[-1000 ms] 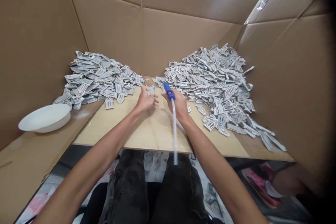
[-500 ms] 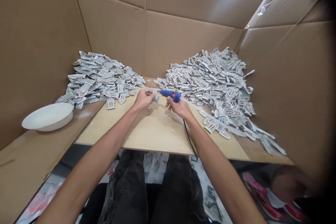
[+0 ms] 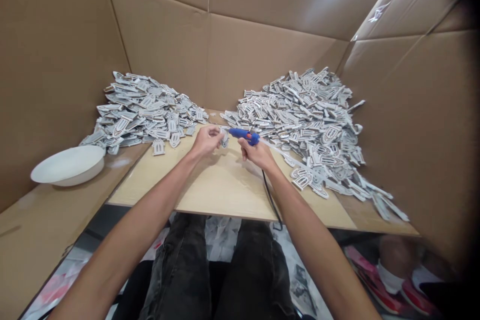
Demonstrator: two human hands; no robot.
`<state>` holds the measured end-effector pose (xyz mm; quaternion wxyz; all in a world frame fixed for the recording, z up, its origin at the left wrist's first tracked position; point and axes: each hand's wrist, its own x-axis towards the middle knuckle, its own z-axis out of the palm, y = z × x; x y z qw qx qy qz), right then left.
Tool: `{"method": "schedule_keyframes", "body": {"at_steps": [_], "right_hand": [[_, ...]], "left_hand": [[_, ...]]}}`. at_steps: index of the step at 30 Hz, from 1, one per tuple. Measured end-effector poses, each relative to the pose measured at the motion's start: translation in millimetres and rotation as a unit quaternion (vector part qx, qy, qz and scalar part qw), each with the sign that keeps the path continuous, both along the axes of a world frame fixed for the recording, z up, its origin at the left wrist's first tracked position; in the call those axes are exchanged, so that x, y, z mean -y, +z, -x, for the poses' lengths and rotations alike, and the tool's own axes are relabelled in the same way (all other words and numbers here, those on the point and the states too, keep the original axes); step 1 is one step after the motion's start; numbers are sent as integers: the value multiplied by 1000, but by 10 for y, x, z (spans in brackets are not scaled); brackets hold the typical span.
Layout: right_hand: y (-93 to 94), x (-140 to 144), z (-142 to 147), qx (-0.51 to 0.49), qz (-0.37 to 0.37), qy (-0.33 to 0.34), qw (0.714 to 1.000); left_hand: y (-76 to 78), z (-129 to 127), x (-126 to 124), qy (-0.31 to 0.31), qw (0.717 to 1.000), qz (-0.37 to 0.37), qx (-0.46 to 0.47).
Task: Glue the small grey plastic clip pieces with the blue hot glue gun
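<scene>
We find no writing that we can read anywhere in our view. The cardboard walls [image 3: 262,55] carry no print or label, the blue glue gun [image 3: 243,135] shows no brand, and the grey-white cutouts [image 3: 303,110] heaped to the right of the glue gun bear only cut patterns, too small for us to make out any letters or numbers.
</scene>
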<state>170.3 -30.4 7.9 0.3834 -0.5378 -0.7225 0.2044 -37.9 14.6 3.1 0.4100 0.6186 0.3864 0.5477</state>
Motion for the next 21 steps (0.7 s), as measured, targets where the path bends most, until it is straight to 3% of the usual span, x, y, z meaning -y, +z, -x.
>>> {"method": "schedule_keyframes", "body": {"at_steps": [10,15,19,21], "right_hand": [[-32,-22,6,-65,4,-8,998],[41,48,47,-16,10,13,1000],[23,46,123,28,-91,44,994],[9,31,145,19,-155,20,988]], "left_hand": [[21,10,12,-9,1000,-12,-6],[-12,5,17,12,999,-27,-12],[-55,20,-24,46,997,-46,-39],[-81,46,-47,47,998,-27,-35]]}}
